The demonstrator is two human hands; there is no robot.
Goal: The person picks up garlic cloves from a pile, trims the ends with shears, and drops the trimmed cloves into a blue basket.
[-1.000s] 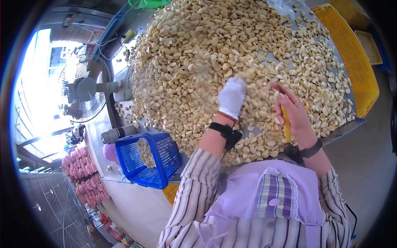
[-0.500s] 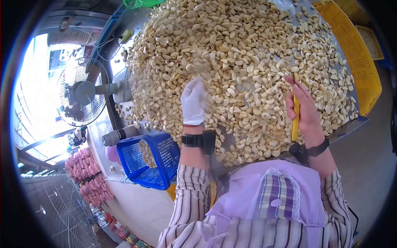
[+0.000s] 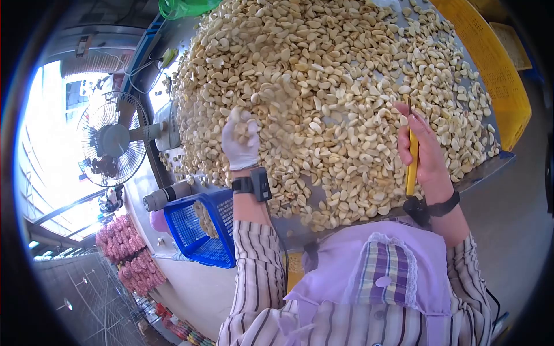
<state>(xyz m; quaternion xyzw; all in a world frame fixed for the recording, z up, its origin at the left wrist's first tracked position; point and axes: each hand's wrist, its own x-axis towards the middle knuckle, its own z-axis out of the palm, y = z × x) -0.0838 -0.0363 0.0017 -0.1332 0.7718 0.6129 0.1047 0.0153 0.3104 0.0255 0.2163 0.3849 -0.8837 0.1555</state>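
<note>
A large heap of pale, curved, bean-like pieces [image 3: 329, 75] covers the metal table. My left hand [image 3: 240, 138], in a white glove, is over the heap's left part with its fingers curled round several of the pieces. My bare right hand [image 3: 424, 144] is at the right side of the heap, closed on a yellow-handled knife [image 3: 412, 164] whose thin dark blade points away from me. Below and left of my left hand stands a blue basket [image 3: 229, 222] with some pale pieces inside.
A grey fan [image 3: 114, 140] stands at the left, beyond the table's edge. Yellow crates [image 3: 508, 109] line the right side. A green plastic bag [image 3: 187, 7] lies at the top left. Red net sacks [image 3: 122, 237] are stacked at the lower left.
My left hand has moved left, towards the blue basket's side, and pieces now show in its curled fingers. My right hand keeps its hold on the knife in nearly the same place.
</note>
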